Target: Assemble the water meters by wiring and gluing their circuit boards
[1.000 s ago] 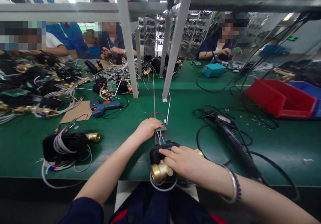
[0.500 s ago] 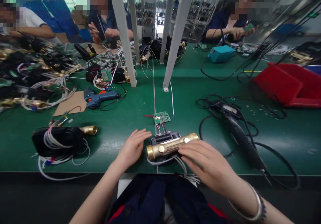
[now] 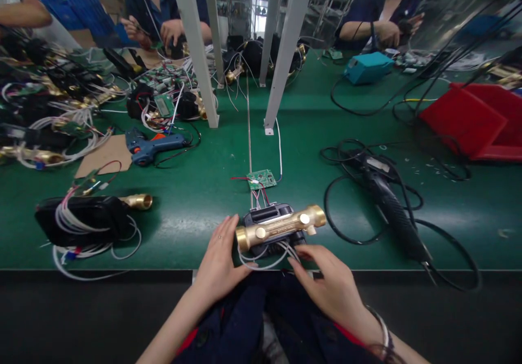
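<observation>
Lying aslant over the black housing near the close edge of the green bench, the brass tube serves as the centre of the dial, with 12 on the far side; one end points toward 9 o'clock, the other toward 3. The left hand is at 8 o'clock, spread, its fingers reaching up just beside the tube's end and its thumb stretched toward the grey cables; whether the fingers touch the brass I cannot tell. At 4 o'clock the right hand has thumb and forefinger at the grey cables below the tube; I cannot tell whether they pinch them.

At 11 o'clock, joined to the housing by thin wires, lies a green circuit board with a red lead. A second black unit, wrapped in pale cables, is at 9 o'clock. Toward 10 lie a blue glue gun, a piece of cardboard and, farther off, a heap of wired units. A black corded tool rests at 3, a red bin at 2 and a teal box at 1. Co-workers' hands show across the bench at 11 and 1 o'clock.
</observation>
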Motion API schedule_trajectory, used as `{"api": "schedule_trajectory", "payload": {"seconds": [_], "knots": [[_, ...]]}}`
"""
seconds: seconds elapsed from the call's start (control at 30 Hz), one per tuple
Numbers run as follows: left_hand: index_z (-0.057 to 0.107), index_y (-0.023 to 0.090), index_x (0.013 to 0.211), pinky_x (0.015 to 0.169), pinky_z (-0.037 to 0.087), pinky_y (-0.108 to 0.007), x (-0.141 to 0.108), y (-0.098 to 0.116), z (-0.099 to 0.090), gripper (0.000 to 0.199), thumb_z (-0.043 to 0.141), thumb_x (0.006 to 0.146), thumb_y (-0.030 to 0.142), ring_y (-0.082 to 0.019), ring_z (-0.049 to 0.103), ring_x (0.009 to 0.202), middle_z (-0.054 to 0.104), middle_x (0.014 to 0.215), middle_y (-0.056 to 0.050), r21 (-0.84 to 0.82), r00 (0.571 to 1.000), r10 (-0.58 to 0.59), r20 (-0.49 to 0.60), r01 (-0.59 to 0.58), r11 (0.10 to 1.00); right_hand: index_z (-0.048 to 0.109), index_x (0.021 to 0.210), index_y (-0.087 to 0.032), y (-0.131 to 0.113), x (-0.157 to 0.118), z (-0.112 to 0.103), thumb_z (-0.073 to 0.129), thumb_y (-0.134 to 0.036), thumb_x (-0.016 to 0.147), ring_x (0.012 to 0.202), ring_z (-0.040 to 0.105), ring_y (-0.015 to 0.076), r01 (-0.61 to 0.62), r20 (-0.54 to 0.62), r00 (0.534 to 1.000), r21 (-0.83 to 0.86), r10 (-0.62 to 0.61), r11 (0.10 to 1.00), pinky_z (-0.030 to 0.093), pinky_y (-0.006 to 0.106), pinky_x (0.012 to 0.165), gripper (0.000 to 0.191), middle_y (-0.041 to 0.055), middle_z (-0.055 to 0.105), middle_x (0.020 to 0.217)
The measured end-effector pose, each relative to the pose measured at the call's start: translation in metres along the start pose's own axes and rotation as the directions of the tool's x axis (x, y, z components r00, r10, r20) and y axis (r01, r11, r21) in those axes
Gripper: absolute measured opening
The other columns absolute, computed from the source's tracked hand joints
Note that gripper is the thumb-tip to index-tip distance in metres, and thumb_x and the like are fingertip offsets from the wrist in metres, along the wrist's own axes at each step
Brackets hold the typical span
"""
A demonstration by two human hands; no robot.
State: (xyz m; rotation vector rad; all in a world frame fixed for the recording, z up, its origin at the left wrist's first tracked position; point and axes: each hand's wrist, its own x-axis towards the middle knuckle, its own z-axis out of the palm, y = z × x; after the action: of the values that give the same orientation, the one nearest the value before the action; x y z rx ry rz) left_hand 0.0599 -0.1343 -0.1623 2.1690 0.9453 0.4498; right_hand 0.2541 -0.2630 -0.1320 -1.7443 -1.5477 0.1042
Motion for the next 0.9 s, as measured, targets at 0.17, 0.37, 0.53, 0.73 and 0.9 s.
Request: {"api": "schedule_trajectory", "payload": {"seconds": [0.17, 0.37, 0.53, 0.73, 0.9], "knots": [[0.028, 0.024, 0.14, 0.113, 0.023, -0.052, 0.028, 0.01, -0.002, 0.088, 0.076, 0.066, 0.023, -0.028, 0.026, 0.135, 0.029, 0.145, -0.012, -0.156, 0.978, 0.123, 0.168, -0.097, 0.983, 0.057, 0.081, -0.019, -0.004, -0.001, 0.003, 0.052, -0.032, 0.089, 0.05, 0.062, 0.0126, -0.314, 0.135, 0.943, 0.07, 0.303, 0.947, 0.05, 0.021, 0.048, 0.016, -0.0002, 0.065, 0.061], [0.033, 0.023, 0.137, 0.111, 0.029, -0.049, 0.025, 0.011, -0.001, 0.084, 0.077, 0.066, 0.021, -0.028, 0.032, 0.132, 0.033, 0.142, -0.013, -0.249, 0.989, 0.067, 0.133, -0.032, 0.968, 0.061, 0.091, -0.021, -0.007, 0.002, -0.003, 0.056, -0.019, 0.084, 0.071, 0.065, 0.0173, -0.033, -0.079, 0.996, -0.053, 0.029, 0.998, 0.053, 0.028, 0.065, 0.009, 0.0048, 0.068, 0.081], [0.025, 0.019, 0.14, 0.112, 0.015, -0.06, 0.02, 0.007, 0.005, 0.109, 0.087, 0.052, 0.031, -0.035, 0.022, 0.135, 0.03, 0.143, -0.017, 0.028, 0.992, 0.022, 0.123, -0.025, 0.999, 0.057, 0.112, -0.019, -0.016, 0.03, -0.01, 0.059, -0.013, 0.083, 0.093, 0.061, 0.0212, 0.253, -0.117, 0.952, -0.223, -0.283, 0.942, 0.05, 0.035, 0.083, 0.03, 0.0089, 0.067, 0.098], [0.033, 0.022, 0.137, 0.112, 0.02, -0.056, 0.027, 0.008, 0.005, 0.097, 0.084, 0.054, 0.024, -0.032, 0.033, 0.131, 0.036, 0.14, -0.015, -0.079, 0.996, 0.012, 0.089, -0.005, 0.997, 0.06, 0.106, -0.011, -0.016, 0.075, 0.003, 0.054, -0.018, 0.088, 0.087, 0.062, 0.0245, 0.369, 0.248, 0.914, -0.177, -0.321, 0.912, 0.047, 0.042, 0.082, 0.02, 0.0103, 0.068, 0.098], [0.022, 0.022, 0.141, 0.107, 0.033, -0.046, 0.027, 0.021, -0.01, 0.077, 0.064, 0.079, 0.037, -0.025, 0.043, 0.124, 0.046, 0.132, -0.012, -0.358, 0.987, -0.056, -0.15, -0.001, 0.934, 0.06, 0.093, -0.019, 0.008, 0.079, 0.005, 0.054, -0.039, 0.088, 0.081, 0.062, 0.0209, -0.268, -0.029, 0.948, 0.467, 0.317, 0.843, 0.048, 0.034, 0.071, 0.021, 0.0051, 0.068, 0.09]]}}
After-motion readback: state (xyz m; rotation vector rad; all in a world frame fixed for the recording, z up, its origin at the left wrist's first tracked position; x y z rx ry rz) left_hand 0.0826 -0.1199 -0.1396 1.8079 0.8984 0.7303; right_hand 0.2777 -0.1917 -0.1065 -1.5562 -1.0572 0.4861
